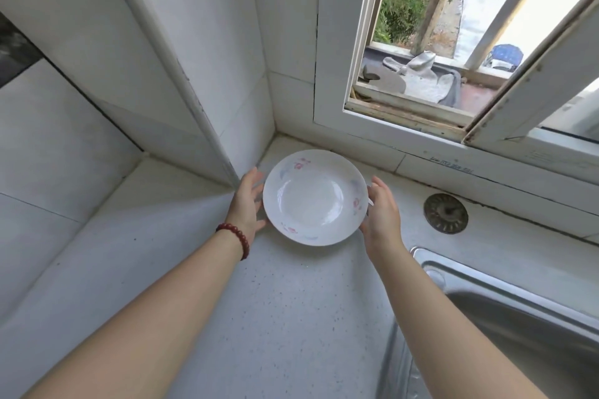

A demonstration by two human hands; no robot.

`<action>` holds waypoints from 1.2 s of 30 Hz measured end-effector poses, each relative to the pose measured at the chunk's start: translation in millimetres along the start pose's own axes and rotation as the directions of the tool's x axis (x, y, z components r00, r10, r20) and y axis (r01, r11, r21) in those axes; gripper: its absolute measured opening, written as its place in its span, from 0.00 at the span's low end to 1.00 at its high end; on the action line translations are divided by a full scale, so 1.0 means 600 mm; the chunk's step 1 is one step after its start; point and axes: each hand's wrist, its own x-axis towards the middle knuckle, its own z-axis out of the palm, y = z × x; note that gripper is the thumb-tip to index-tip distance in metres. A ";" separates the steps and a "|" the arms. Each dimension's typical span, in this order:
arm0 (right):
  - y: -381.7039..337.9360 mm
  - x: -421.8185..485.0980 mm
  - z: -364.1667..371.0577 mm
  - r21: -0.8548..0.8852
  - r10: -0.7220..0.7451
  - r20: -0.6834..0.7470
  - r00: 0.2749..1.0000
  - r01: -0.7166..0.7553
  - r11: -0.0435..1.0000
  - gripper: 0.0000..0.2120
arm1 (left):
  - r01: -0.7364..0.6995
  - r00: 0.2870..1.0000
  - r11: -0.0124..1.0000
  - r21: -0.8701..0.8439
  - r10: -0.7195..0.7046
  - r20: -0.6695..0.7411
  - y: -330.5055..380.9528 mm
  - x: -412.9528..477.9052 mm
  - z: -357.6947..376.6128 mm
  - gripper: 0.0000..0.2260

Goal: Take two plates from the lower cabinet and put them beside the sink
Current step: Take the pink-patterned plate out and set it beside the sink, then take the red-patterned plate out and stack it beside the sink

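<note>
Plate (315, 197) held at opposite rims by left hand (247, 201) and right hand (382, 211), fingers curled on it; best lowered level onto countertop (275, 301) beside sink (518, 317).

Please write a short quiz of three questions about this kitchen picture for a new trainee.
1. True or false: both hands are at the rim of the plate.
2. Which wrist wears the red bead bracelet?
3. Where does the round metal strainer lie? A) in the sink B) on the counter near the window

Key: 1 true, left hand and right hand. 2 left. 3 B.
</note>
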 end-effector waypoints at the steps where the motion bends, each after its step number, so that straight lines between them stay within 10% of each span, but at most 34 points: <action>1: -0.001 -0.003 0.000 -0.005 -0.004 0.001 1.000 0.004 1.000 0.18 | -0.011 1.000 1.000 0.014 0.011 0.013 0.000 -0.005 0.001 0.18; 26: -0.056 -0.392 -0.050 0.121 -0.290 0.289 0.912 0.266 0.956 0.14 | -0.360 0.930 0.931 -0.051 0.363 0.059 -0.006 -0.399 -0.071 0.18; 36: 0.050 -0.611 -0.030 0.091 -0.260 0.554 0.791 0.252 0.963 0.15 | -0.506 0.859 0.859 -0.084 0.492 -0.142 -0.115 -0.631 -0.254 0.14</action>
